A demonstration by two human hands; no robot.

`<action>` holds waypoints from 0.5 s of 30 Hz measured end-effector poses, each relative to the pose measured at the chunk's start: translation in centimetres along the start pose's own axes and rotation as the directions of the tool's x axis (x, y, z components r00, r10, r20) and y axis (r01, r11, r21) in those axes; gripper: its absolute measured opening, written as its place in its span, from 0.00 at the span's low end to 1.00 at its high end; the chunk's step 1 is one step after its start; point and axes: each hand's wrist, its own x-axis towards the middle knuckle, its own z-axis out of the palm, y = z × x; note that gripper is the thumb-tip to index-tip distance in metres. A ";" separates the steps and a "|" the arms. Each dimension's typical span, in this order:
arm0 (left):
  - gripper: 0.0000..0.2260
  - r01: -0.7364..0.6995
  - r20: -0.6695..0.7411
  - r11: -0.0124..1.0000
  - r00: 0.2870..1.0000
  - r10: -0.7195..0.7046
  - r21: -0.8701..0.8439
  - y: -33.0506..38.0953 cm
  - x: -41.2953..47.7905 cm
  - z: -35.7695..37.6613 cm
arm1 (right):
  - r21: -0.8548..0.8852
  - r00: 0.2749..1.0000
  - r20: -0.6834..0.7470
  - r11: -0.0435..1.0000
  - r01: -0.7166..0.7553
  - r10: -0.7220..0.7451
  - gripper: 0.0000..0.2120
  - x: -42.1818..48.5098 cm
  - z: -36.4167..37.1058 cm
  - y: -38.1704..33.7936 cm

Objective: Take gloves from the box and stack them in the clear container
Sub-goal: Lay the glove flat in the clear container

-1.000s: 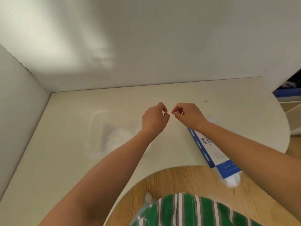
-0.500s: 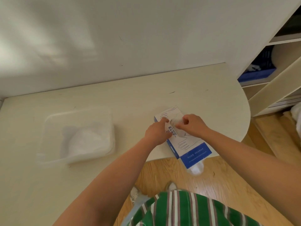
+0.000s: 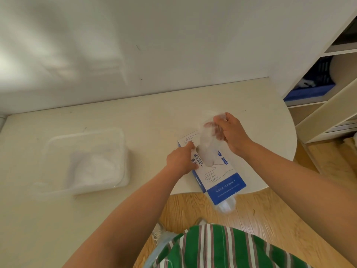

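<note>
A clear glove point(image 3: 206, 147) was pinched in the R hand point(image 3: 232, 133) above the box point(image 3: 222, 178), its lower end in the slot. The box was gripped at its left edge by the L hand point(image 3: 180, 160). The container point(image 3: 85, 132), w/ a glove pile point(image 3: 94, 168) inside, was set well left on the table point(image 3: 150, 120).

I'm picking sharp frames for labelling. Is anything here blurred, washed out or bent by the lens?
Head view: the glove pinched by the right hand is smeared by motion, while the box print is fairly sharp. Head view again: the clear container nearly fades into the pale table; soft light patches mottle the wall; the lens only slightly bows the table's far edge.
</note>
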 end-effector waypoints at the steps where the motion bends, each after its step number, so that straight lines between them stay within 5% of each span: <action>1: 0.28 -0.003 0.002 1.000 1.000 0.003 0.005 0.0 0.0 0.0 | 0.052 1.000 -0.012 0.999 -0.005 0.005 0.04 0.1 0.0 -0.5; 5: 0.21 -0.007 0.026 1.000 1.000 0.007 -0.017 -0.4 0.3 -0.7 | 0.088 0.999 0.030 0.996 -0.012 0.010 0.10 0.3 0.6 -2.0; 7: 0.11 0.020 -0.037 0.958 0.999 -0.032 -0.285 -0.7 0.4 -1.7 | 0.029 0.994 0.101 0.999 -0.040 0.036 0.12 0.1 0.9 -1.9; 9: 0.14 0.077 -0.039 0.696 0.988 -0.149 -0.714 -0.7 0.1 -3.3 | -0.048 0.984 0.168 0.997 -0.053 0.060 0.10 0.0 1.2 -1.5; 11: 0.22 0.126 0.071 0.339 0.983 -0.170 -0.932 -1.1 -0.3 -5.1 | -0.121 0.972 0.218 0.991 -0.057 0.082 0.09 0.0 1.7 -1.0; 12: 0.26 0.152 0.120 0.260 0.984 -0.133 -0.954 -1.4 -0.2 -5.7 | -0.151 0.966 0.242 0.987 -0.057 0.092 0.12 -0.1 1.9 -0.8; 15: 0.21 0.143 0.144 0.298 0.989 -0.021 -0.944 -2.5 -0.7 -6.8 | -0.184 0.948 0.299 0.982 -0.051 0.106 0.24 -0.1 3.3 -0.8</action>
